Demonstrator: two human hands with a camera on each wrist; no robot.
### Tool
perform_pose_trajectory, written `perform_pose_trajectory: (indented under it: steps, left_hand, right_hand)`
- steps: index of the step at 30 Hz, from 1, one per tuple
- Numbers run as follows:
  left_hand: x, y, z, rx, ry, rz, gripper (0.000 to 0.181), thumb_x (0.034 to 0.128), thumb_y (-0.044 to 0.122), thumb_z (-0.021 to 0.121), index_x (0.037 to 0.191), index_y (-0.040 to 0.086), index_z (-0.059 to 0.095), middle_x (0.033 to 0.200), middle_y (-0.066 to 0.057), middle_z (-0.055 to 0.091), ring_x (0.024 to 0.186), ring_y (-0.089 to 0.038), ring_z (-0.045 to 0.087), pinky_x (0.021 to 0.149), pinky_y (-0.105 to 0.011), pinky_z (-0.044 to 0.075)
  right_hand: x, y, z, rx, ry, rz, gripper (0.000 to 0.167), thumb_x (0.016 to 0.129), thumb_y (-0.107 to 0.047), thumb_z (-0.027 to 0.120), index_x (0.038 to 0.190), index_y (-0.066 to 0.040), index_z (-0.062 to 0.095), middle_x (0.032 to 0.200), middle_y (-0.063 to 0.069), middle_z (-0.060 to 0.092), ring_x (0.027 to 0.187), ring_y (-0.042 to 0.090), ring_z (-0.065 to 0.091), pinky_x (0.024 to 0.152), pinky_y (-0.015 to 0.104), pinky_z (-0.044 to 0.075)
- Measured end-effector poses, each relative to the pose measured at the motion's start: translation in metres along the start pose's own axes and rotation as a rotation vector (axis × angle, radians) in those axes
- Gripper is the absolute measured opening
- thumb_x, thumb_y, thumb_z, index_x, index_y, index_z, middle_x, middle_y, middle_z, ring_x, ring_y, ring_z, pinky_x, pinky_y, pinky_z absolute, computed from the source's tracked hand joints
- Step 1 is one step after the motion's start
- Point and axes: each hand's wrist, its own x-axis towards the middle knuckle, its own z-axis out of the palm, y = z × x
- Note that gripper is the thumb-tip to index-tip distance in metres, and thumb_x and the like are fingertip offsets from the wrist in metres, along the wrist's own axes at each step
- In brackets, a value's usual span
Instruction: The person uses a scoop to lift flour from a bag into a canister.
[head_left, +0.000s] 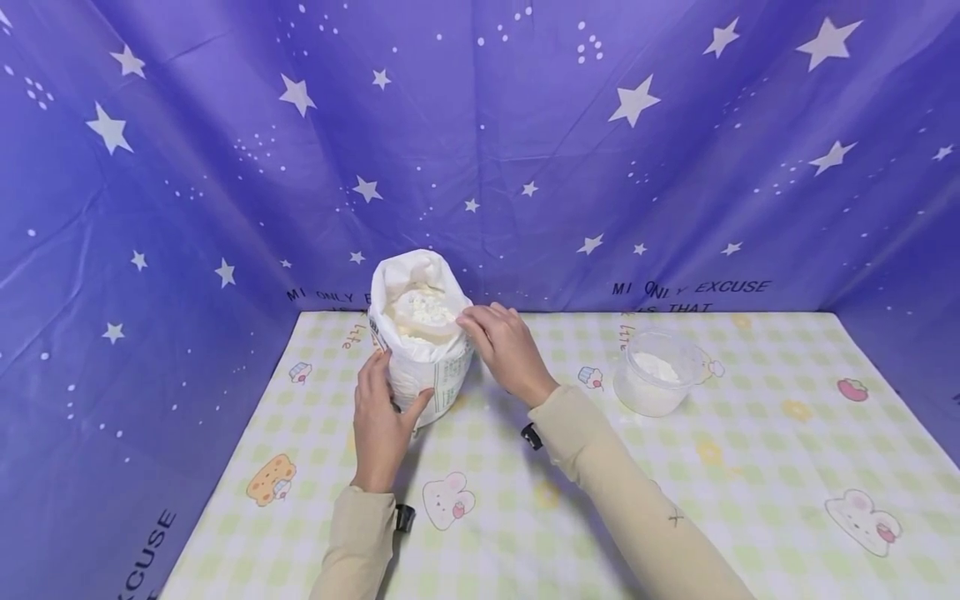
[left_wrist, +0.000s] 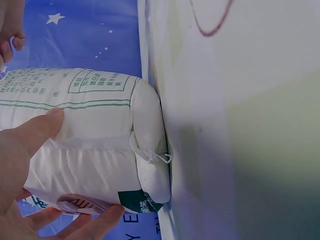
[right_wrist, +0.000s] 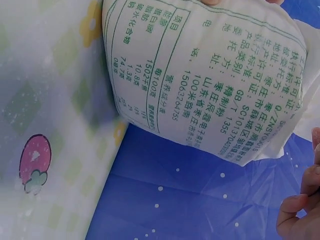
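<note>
A white sack of flour (head_left: 442, 379) with green print stands upright on the table, its mouth open and white powder (head_left: 431, 304) showing inside. My left hand (head_left: 381, 417) steadies the sack low on its near left side; the thumb (left_wrist: 47, 125) lies along the cloth and the fingers reach round below. At the right edge of the sack's mouth, my right hand (head_left: 506, 346) has its fingers curled, pinching the edge of a pale, see-through bowl-like thing (head_left: 420, 327) in the mouth. Its exact shape is partly hidden by powder. In the right wrist view, curled fingers (right_wrist: 295, 205) show beside the sack.
To the right on the table stands a clear plastic tub (head_left: 637, 396) with white powder in it. A checked cloth (head_left: 600, 500) with cartoon prints covers the table. Blue starry curtains (head_left: 480, 125) rise behind and at both sides, close behind the sack.
</note>
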Motion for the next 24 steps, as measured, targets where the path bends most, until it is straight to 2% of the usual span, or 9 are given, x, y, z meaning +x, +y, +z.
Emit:
perform_pose_trajectory:
  steps: [5,14,24]
  left_hand:
    - [0.000,0.000,0.000,-0.006,-0.010,-0.012,0.085,0.0755,0.029,0.087,0.144,0.004,0.042,0.146,-0.019,0.042,0.129,-0.040,0.046,0.104,-0.055,0.043]
    - [-0.001,-0.001,0.002,0.001,-0.013,-0.016,0.084,0.0764,0.029,0.087,0.144,0.006,0.042,0.146,-0.018,0.043,0.128,-0.039,0.047,0.100,-0.055,0.045]
    - [0.000,-0.001,0.001,-0.013,-0.027,-0.035,0.084,0.0777,0.029,0.086,0.145,0.007,0.041,0.147,-0.017,0.042,0.131,-0.038,0.045,0.106,-0.054,0.042]
  right_hand:
    - [-0.003,0.001,-0.002,0.032,0.017,0.005,0.026,0.104,-0.025,0.052,0.107,-0.008,0.072,0.102,0.006,0.074,0.086,0.020,0.060,0.083,0.040,0.049]
    - [-0.005,0.002,-0.006,0.052,0.051,0.008,0.024,0.103,-0.023,0.053,0.104,-0.008,0.072,0.096,0.005,0.074,0.083,0.018,0.059,0.081,0.038,0.049]
    - [-0.008,0.000,-0.011,0.070,0.091,0.006,0.021,0.102,-0.021,0.055,0.104,-0.007,0.072,0.095,0.005,0.073,0.081,0.018,0.057,0.081,0.038,0.048]
